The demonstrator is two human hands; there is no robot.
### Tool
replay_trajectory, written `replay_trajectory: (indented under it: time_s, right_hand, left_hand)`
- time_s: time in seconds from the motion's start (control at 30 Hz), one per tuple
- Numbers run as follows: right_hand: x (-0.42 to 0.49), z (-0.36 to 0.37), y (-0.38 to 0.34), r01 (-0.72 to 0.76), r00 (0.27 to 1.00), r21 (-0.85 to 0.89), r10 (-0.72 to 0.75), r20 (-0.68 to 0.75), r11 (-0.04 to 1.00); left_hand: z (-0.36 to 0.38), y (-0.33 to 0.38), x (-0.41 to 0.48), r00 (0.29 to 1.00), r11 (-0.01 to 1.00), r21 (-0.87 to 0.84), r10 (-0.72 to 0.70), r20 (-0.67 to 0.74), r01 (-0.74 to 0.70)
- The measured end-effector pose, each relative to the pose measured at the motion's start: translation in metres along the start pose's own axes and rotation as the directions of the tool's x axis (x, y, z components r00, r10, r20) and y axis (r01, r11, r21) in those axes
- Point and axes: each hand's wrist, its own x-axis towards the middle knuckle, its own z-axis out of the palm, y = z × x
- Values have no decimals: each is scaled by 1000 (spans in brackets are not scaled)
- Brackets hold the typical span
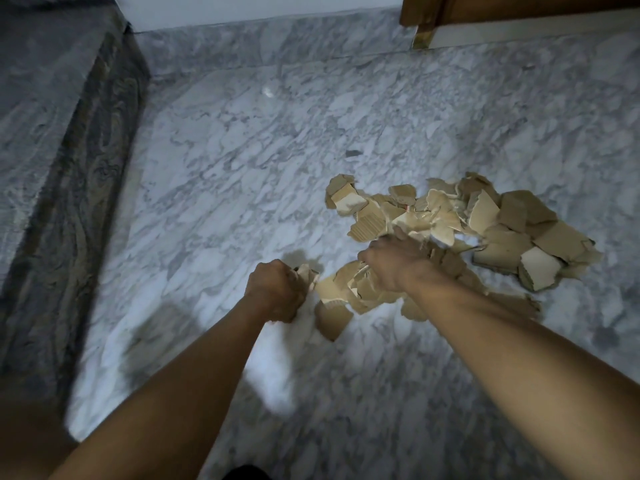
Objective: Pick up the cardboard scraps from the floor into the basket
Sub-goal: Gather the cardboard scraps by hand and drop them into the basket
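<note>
Room in a home, seen from above.
Grey-veined marble floor (242, 174) meets a white wall (259, 8); a wooden furniture leg (423, 29) stands at the far edge, patterned fabric (52, 133) lies left.

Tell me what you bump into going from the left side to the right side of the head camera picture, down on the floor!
Dark patterned floor border → left hand, closed on a scrap → right hand, down in the scraps → cardboard scraps pile on the marble floor. No basket shows.
</note>
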Motion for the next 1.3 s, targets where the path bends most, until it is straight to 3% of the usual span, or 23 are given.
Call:
replay_trajectory:
  time_s: [0.13, 0.2, 0.33, 0.4, 0.57, 0.73, 0.83, 0.93, 1.07, 1.17, 1.3]
  right_hand:
    - [-19, -3, 8, 16, 996, 13, -15, -88, 1000]
    - [-31, -5, 18, 20, 996, 178, -5, -86, 984]
    - [-51, -5, 47, -55, 993, 571, 103, -52, 819]
    - [-60, -5, 67, -151, 976, 659, 217, -19, 737]
    - [-91, 36, 76, -263, 962, 616, 255, 103, 743]
    - [-110, 89, 35, -95, 969, 469, 189, -157, 878]
    - [-111, 83, 32, -134, 965, 457, 220, -140, 879]
    - [-108, 72, 30, -147, 976, 383, 196, -93, 912]
    - [-98, 48, 44, -225, 969, 565, 241, 46, 794]
    - [-83, 28, 62, -268, 953, 572, 299, 41, 775]
    - [-65, -9, 52, -250, 968, 625, 205, 145, 740]
  left_hand:
    - [-27, -2, 15, 997, 948, -310, -81, 0, 77]
    - [-38, 7, 17, 993, 882, -456, -113, 40, 118]
    - [-47, 34, 16, 995, 907, -418, -13, 95, 51]
    - [-47, 50, 17, 992, 922, -386, 81, 100, -36]
    - [-16, 97, 15, 929, 940, -225, 304, 213, -256]
    - [29, 120, 14, 957, 958, 77, 266, 112, -276]
    - [33, 122, 12, 936, 920, 174, 340, 87, -350]
    - [27, 121, 6, 911, 910, 75, 398, 110, -407]
    - [-5, 111, 3, 935, 924, -141, 353, -37, -354]
    - [-35, 82, 9, 957, 950, -128, 273, -103, -285]
    - [-52, 19, 7, 991, 984, -124, 129, -20, -130]
